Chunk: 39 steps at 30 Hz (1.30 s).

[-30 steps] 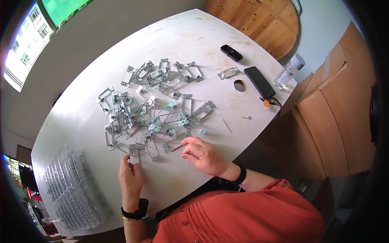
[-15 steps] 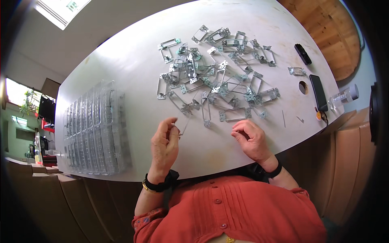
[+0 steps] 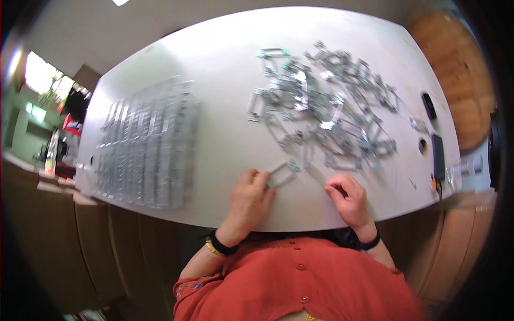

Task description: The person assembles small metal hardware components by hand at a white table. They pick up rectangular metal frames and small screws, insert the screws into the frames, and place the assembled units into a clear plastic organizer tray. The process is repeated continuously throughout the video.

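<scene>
My left hand [image 3: 250,199] is closed on one end of a wire-and-plate metal bracket [image 3: 293,167]. That bracket lies low over the table, its two thin rods running from my fingertips to a small plate at the far end. My right hand [image 3: 349,199] rests nearer the right, thumb and fingers curled together; whatever may be between them is hidden. Beyond both hands, a loose heap of similar metal brackets [image 3: 301,88] spreads over the table. The picture is smeared by motion.
Stacked clear plastic trays [image 3: 147,144] stand on the left of the white table [image 3: 219,80]. Along the right edge lie a black phone [image 3: 438,157], a black object [image 3: 429,106] and a clear bottle [image 3: 467,167]. A hole [image 3: 423,146] pierces the tabletop. Cardboard boxes [image 3: 101,235] flank the table.
The whole view has swung, so the table's contents appear farther right. My left hand has lowered the bracket, which now lies flatter. My right hand stays curled.
</scene>
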Each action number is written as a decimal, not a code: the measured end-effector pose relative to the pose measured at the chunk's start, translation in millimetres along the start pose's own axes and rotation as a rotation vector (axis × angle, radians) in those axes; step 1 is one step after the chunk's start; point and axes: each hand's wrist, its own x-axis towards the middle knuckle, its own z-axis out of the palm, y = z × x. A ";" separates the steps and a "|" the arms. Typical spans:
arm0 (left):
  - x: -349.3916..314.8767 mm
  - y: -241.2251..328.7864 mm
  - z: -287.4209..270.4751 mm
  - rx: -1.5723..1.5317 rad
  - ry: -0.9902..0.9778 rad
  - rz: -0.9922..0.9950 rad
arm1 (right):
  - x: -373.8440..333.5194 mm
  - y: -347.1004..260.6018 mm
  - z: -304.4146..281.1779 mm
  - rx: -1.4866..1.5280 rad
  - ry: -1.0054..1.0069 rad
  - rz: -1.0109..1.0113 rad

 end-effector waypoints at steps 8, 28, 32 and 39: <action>-15.8 -18.7 14.8 0.090 0.052 0.074 | 0.3 -19.6 20.6 -0.021 -0.059 -0.069; -51.9 -61.6 26.3 -0.098 0.294 0.309 | -0.2 -58.4 82.7 -0.185 -0.204 -0.164; -55.8 -66.4 24.5 -0.099 0.320 0.299 | -0.8 -73.3 90.5 -0.151 -0.103 -0.204; -58.8 -69.3 21.4 -0.169 0.317 0.262 | -5.3 -59.7 90.8 -0.140 -0.112 -0.121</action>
